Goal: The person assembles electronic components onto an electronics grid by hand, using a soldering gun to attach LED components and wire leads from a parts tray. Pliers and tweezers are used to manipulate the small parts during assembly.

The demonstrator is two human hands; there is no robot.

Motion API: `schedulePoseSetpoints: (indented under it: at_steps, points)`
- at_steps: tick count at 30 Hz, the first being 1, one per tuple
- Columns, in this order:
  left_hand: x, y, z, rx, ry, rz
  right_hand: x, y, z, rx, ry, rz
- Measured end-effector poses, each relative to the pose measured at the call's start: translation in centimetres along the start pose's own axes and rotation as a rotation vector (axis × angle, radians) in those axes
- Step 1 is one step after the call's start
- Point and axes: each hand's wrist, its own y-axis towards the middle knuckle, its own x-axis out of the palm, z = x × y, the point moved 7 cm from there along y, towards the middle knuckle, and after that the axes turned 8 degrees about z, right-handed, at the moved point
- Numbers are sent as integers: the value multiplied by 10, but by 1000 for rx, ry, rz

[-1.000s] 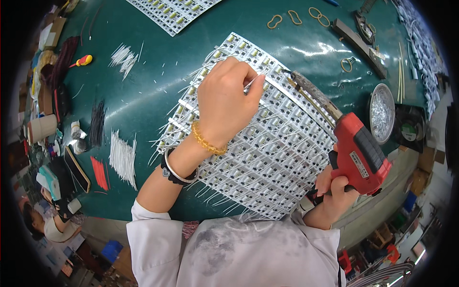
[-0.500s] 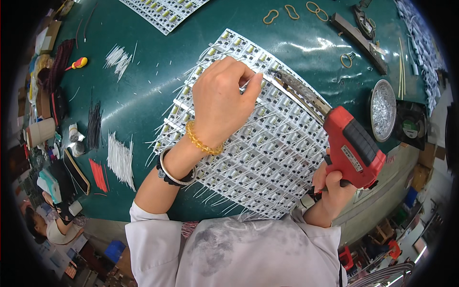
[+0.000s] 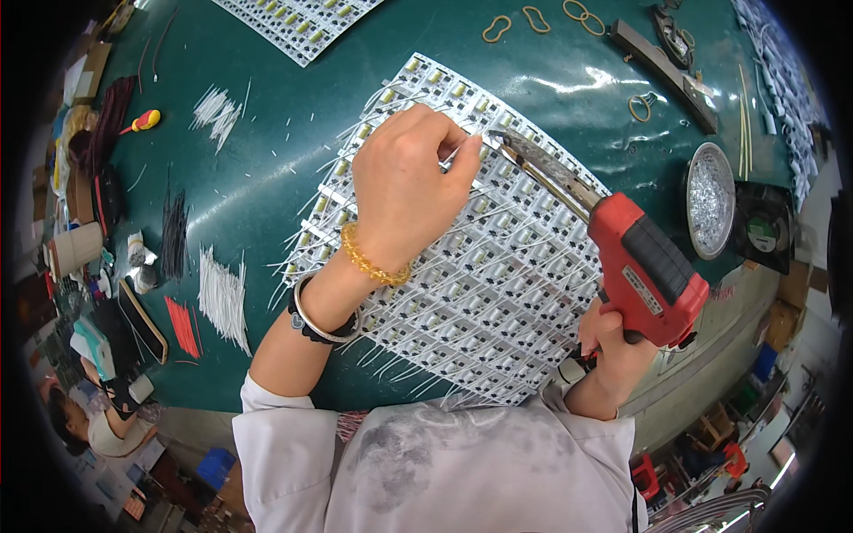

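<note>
A large panel of white circuit boards [image 3: 462, 342] with yellow-green parts lies on the bench, many thin white wires sticking out from it. My left hand [image 3: 404, 182] is over the panel's upper part, thumb and forefinger pinched on a thin white wire [image 3: 455, 153], mostly hidden by the fingers. In my right hand [image 3: 619, 351], fingers wrapped round the handle, is a red and black soldering gun [image 3: 653, 271]. Its long metal nose slants up and left across the panel, and the tip ends just right of my left fingertips. Whether the tip touches the board I cannot tell.
Bundles of white wires [image 3: 222, 298], red wires [image 3: 181, 327] and black wires [image 3: 174, 235] lie left on the green bench. A second panel [image 3: 302, 27] is at the far edge. Right stand a metal bowl [image 3: 711, 200] and a small fan [image 3: 764, 229]. Another person [image 3: 111, 426] sits lower left.
The soldering gun has shifted slightly left in my right hand. My left hand keeps its pinch at nearly the same spot on the panel. The whole view has slid a little.
</note>
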Motion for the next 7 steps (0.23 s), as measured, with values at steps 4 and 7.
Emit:
schedulePoseSetpoints:
  at_steps: [4, 7]
  points:
    - [1, 1, 2, 25, 21, -14, 2, -5, -8, 182, 218, 105]
    - [1, 1, 1, 6, 29, -17, 1, -3, -13, 110, 242, 67]
